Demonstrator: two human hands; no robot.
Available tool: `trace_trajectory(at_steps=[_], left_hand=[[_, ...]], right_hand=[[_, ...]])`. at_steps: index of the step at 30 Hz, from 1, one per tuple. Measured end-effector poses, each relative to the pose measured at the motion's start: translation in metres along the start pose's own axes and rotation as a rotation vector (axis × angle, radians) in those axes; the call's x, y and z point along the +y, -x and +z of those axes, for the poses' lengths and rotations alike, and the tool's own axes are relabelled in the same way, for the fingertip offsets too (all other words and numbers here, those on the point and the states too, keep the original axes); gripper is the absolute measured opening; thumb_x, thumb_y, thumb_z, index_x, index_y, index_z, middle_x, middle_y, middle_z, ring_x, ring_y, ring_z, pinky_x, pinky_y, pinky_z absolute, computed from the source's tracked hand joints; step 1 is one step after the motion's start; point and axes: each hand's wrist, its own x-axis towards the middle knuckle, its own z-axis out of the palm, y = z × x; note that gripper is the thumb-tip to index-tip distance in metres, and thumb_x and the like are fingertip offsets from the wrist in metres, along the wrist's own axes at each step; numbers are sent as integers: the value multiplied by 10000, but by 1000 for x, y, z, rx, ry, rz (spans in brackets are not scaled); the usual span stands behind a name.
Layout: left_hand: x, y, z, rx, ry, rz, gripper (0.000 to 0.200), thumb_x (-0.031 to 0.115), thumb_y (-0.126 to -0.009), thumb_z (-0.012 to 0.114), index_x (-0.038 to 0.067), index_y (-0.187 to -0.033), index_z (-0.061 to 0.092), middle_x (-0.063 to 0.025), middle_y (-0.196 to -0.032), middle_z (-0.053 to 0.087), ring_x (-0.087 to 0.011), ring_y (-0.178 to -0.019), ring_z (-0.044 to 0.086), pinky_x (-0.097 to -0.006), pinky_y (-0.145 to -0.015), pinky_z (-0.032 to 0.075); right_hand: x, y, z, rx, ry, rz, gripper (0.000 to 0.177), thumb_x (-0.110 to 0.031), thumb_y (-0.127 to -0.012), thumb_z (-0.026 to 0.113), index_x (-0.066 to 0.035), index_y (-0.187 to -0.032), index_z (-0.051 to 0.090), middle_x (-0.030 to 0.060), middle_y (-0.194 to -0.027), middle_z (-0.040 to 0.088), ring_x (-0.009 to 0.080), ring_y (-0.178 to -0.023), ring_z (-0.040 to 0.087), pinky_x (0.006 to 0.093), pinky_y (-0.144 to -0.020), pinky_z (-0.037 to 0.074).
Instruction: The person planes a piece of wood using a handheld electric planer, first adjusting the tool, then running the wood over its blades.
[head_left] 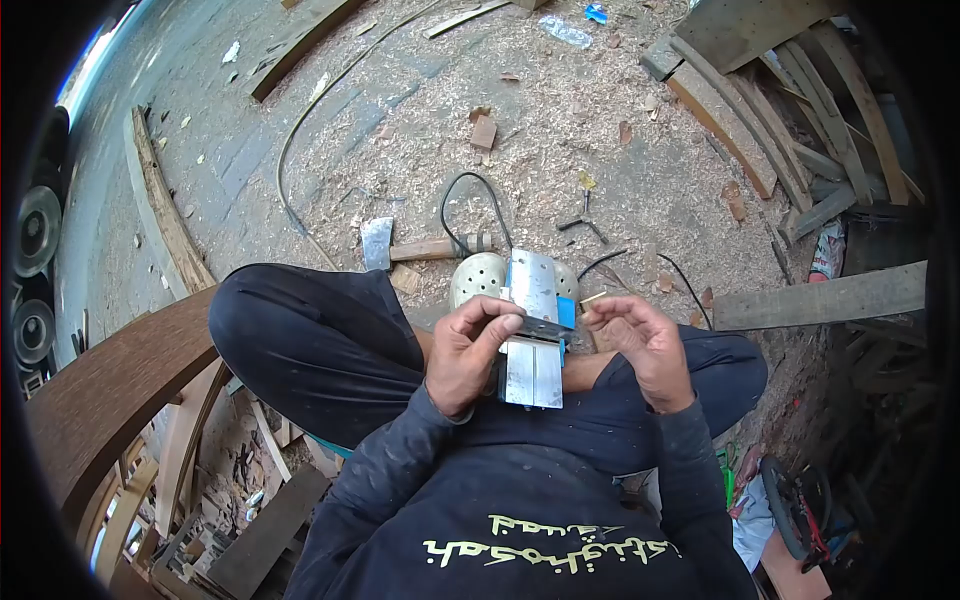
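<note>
A metal-soled tool with blue body parts [533, 375], which looks like an upturned hand planer, lies between my thighs. My left hand [465, 350] pinches a thin dark metal piece [545, 328] at the tool's middle, thumb against fingers. To the right of the tool, my right hand [645, 345] is raised with its fingers curled together around a small light-coloured sliver [594, 298]. Beyond the tool, a black cord [470, 176] loops on the ground. Pale perforated clogs [478, 280] show beside and behind the tool.
An axe [420, 248] lies ahead on shavings-covered ground, with a black T-shaped tool [585, 228] to its right. Curved wooden pieces [730, 130] are stacked at upper right. A large brown curved beam [130, 385] stands at left. A grey plank [820, 300] lies at right.
</note>
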Motion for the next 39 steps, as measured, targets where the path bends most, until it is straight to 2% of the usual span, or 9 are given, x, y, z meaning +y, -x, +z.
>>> trace_trajectory(at_steps=[1,3,7,12,15,17,21,29,39], left_hand=[[-3,-1,-1,61,35,-22,144,87,-1094,709,-28,-1176,739,-39,-1073,770,-89,-971,696,-264,-885,561],[-6,0,-1,69,34,-22,144,87,-1097,707,-24,-1178,749,-38,-1072,768,-76,-951,688,-247,-848,561],[-8,4,-3,67,-121,-24,157,99,-1094,716,-30,-1173,757,-27,-1049,765,-65,-937,677,-244,-836,557],[2,9,0,60,-176,-75,165,123,-1093,720,-18,-1150,782,-3,-1023,763,-61,-910,675,-229,-815,539],[0,9,1,87,-198,-126,173,142,-1095,720,-5,-1142,797,-36,-1108,769,-78,-985,679,-241,-851,535],[-8,9,-2,164,-324,93,179,152,-1101,715,-4,-1120,801,-97,-1272,742,-108,-1095,668,-272,-919,536],[-20,8,-15,278,-295,8,204,163,-1107,708,-22,-1155,780,-154,-1431,668,-142,-1192,647,-298,-1019,514],[-36,2,-14,250,-118,-314,566,119,-1112,640,-86,-1595,425,-264,-1549,563,-250,-1419,556,-347,-1157,464],[-44,0,-16,213,-238,-300,587,67,-1099,602,-124,-1613,392,-280,-1586,542,-320,-1487,526,-394,-1240,406]], right_hand=[[-5,0,0,-2,0,5,347,-149,-1043,786,39,-1320,692,133,-1201,767,190,-1102,726,353,-993,574],[-20,4,4,-65,642,-301,410,-169,-964,860,38,-1288,716,136,-1181,758,224,-1096,732,367,-961,579],[-2,6,17,-56,769,-320,401,-144,-895,892,21,-1233,754,145,-1096,745,280,-1027,747,387,-886,595],[14,8,24,-5,685,-253,229,-45,-910,841,19,-1126,799,137,-1037,769,248,-937,759,358,-823,583],[18,8,24,25,696,-277,167,-17,-906,828,19,-1068,804,128,-992,774,262,-905,759,367,-810,580],[26,8,21,87,743,-421,146,-11,-889,818,0,-1030,782,128,-976,765,312,-890,750,392,-806,593],[46,10,11,100,875,-522,165,2,-854,828,-11,-1011,780,119,-969,764,309,-894,741,405,-800,592],[60,7,7,62,885,-525,177,32,-837,826,-9,-1004,784,125,-959,768,315,-886,734,405,-777,591],[66,4,8,-13,892,-508,270,69,-825,797,14,-1089,794,125,-1024,751,305,-950,719,402,-826,603]])
